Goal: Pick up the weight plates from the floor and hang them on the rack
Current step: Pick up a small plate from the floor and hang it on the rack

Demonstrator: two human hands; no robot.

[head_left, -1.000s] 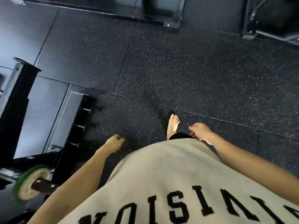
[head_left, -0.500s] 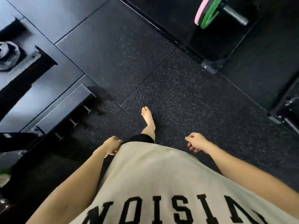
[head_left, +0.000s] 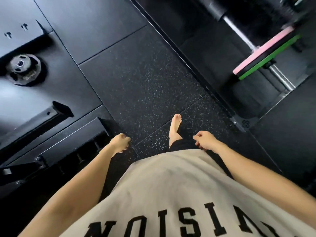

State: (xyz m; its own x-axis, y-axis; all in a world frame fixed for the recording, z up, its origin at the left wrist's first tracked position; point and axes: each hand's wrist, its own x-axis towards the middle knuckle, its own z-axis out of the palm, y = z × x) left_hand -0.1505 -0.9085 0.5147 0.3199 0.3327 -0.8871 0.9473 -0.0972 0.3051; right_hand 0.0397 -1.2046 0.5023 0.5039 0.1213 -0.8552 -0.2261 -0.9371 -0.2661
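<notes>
A small black weight plate (head_left: 24, 68) lies flat on the smooth black platform at the left. A pink plate (head_left: 261, 52) and a green plate (head_left: 271, 56) sit side by side on a barbell (head_left: 239, 34) at the upper right. My left hand (head_left: 119, 144) hangs beside my hip with loosely curled fingers and holds nothing. My right hand (head_left: 205, 141) hangs the same way, empty. A black rack base with short pegs (head_left: 75, 149) lies just left of my left hand.
I stand barefoot (head_left: 175, 127) on speckled black rubber flooring (head_left: 145, 82). A black frame rail (head_left: 188, 60) runs diagonally across the floor, ending at a corner foot (head_left: 242, 124). Another black beam (head_left: 42, 117) lies at the left.
The view has turned and advanced: the black plate at the left and the pink and green plates at the right now appear nearer. Both hands keep swinging empty at my sides.
</notes>
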